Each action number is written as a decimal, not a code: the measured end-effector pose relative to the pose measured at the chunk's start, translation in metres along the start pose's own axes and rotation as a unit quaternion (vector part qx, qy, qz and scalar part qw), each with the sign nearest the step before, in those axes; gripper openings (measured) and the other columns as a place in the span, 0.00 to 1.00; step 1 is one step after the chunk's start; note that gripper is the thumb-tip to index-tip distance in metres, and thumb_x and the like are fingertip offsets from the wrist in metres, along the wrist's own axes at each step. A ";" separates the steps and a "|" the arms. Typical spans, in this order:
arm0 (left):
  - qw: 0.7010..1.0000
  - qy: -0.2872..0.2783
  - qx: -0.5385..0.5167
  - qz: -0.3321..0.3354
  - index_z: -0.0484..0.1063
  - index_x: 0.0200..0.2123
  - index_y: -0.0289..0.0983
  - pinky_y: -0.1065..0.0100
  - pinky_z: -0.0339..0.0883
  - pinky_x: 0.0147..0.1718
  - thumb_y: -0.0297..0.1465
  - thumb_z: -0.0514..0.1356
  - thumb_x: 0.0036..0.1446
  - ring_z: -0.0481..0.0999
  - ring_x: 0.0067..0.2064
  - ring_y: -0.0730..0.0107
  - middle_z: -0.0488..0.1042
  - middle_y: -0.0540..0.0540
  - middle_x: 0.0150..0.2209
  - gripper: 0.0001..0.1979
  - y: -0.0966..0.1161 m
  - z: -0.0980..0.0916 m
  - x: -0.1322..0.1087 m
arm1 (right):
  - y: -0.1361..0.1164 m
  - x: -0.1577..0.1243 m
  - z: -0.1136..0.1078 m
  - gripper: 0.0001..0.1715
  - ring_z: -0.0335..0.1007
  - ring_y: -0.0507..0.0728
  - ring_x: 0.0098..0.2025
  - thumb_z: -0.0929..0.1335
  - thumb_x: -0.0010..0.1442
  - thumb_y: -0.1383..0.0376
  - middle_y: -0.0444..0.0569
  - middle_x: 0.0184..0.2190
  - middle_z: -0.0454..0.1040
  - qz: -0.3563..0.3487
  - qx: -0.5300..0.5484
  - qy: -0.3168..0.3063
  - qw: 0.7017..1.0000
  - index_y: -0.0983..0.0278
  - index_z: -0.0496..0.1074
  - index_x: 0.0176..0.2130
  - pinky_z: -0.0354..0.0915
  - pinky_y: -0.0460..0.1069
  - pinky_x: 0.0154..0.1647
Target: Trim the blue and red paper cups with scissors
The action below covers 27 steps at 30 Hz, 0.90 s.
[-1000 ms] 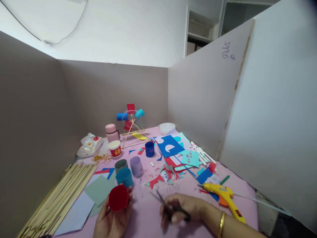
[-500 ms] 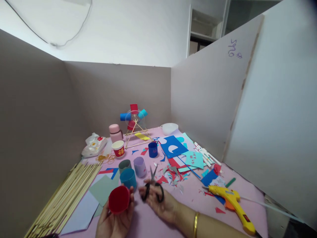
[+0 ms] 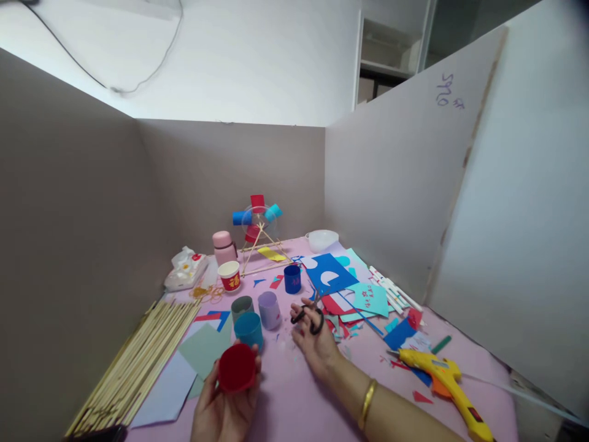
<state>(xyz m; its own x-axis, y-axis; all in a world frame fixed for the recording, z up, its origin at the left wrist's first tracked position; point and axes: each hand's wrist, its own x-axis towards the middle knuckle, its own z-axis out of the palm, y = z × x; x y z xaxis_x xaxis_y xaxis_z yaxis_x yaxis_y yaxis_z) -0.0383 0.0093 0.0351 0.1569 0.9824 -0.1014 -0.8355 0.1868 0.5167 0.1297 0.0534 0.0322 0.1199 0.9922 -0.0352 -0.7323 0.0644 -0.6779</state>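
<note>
Scissors (image 3: 313, 310) swing up the table (image 3: 285, 402) toward the scraps

Forward goes the right hand (image 3: 319, 348) since half a second ago, out from beside the teal cup (image 3: 250, 335) to the near edge of the paper scraps (image 3: 345, 332), while the left hand (image 3: 225, 406) keeps its red cup (image 3: 237, 368) close to the person. View's drifted a touch as well, everything sliding rightward.

Check the fingers: on the left they wrap the red cup from both sides, mouth tipped toward us; on the right they're loosely curled, palm up, holding the one pair of scissors by its black handles. Whether any finger runs through a loop, can't tell.

Now the count! Five plain-coloured cups: red in hand, then teal, grey (image 3: 242, 306), lavender (image 3: 270, 312) and dark blue (image 3: 292, 280) on the table. One red-and-white paper cup (image 3: 230, 279), one pink flask (image 3: 224, 248), one white bowl (image 3: 323, 240), one yellow glue gun (image 3: 438, 367). At the back, a wheel on a stick stand (image 3: 261, 229) shows four coloured pieces: two red, two blue.

Sticks (image 3: 140, 365) lie bundled at left, too many to count; so are the markers (image 3: 391, 288) at right. And what's in the way? Teal hides part of grey, and the right hand blocks some scraps.
</note>
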 end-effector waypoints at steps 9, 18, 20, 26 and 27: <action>0.998 0.050 0.043 -0.009 0.67 0.56 0.37 0.63 0.78 0.33 0.24 0.56 0.60 0.83 0.36 0.60 0.84 0.38 0.39 0.21 -0.026 0.013 -0.010 | -0.028 -0.049 -0.020 0.24 0.69 0.56 0.30 0.80 0.41 0.61 0.46 0.28 0.76 -0.009 -0.194 -0.122 0.973 0.63 0.72 0.37 0.61 0.50 0.34; 0.996 0.035 0.069 -0.037 0.70 0.51 0.46 0.68 0.71 0.41 0.33 0.61 0.56 0.79 0.44 0.64 0.81 0.45 0.45 0.18 -0.031 0.015 -0.018 | -0.022 -0.060 -0.020 0.16 0.63 0.54 0.24 0.74 0.40 0.70 0.41 0.22 0.70 -0.007 -0.267 -0.114 0.957 0.62 0.72 0.33 0.59 0.47 0.25; 0.996 0.031 0.080 -0.033 0.72 0.48 0.48 0.68 0.69 0.41 0.32 0.64 0.54 0.78 0.44 0.64 0.80 0.47 0.46 0.17 -0.032 0.014 -0.018 | -0.020 -0.061 -0.019 0.13 0.61 0.53 0.23 0.73 0.40 0.70 0.41 0.20 0.70 -0.003 -0.272 -0.103 0.957 0.63 0.71 0.30 0.58 0.46 0.23; 0.995 0.034 0.090 0.003 0.72 0.50 0.48 0.65 0.64 0.48 0.33 0.68 0.47 0.71 0.54 0.56 0.74 0.45 0.54 0.24 -0.037 0.017 -0.018 | -0.018 -0.061 -0.018 0.18 0.60 0.52 0.22 0.75 0.37 0.69 0.38 0.18 0.67 0.001 -0.263 -0.067 0.962 0.62 0.68 0.30 0.59 0.44 0.23; 0.996 0.036 0.085 0.005 0.71 0.51 0.48 0.63 0.62 0.51 0.34 0.69 0.46 0.70 0.56 0.55 0.74 0.45 0.55 0.26 -0.038 0.017 -0.018 | -0.018 -0.061 -0.018 0.19 0.61 0.52 0.23 0.76 0.37 0.68 0.38 0.19 0.67 0.001 -0.259 -0.063 0.964 0.62 0.68 0.31 0.59 0.44 0.24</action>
<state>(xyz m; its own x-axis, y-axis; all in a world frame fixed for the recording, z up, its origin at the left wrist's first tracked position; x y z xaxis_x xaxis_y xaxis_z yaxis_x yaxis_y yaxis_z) -0.0008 -0.0150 0.0318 0.1061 0.9826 -0.1524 -0.7351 0.1807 0.6535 0.1475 -0.0100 0.0335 0.0121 0.9994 0.0313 -0.2950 0.0335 -0.9549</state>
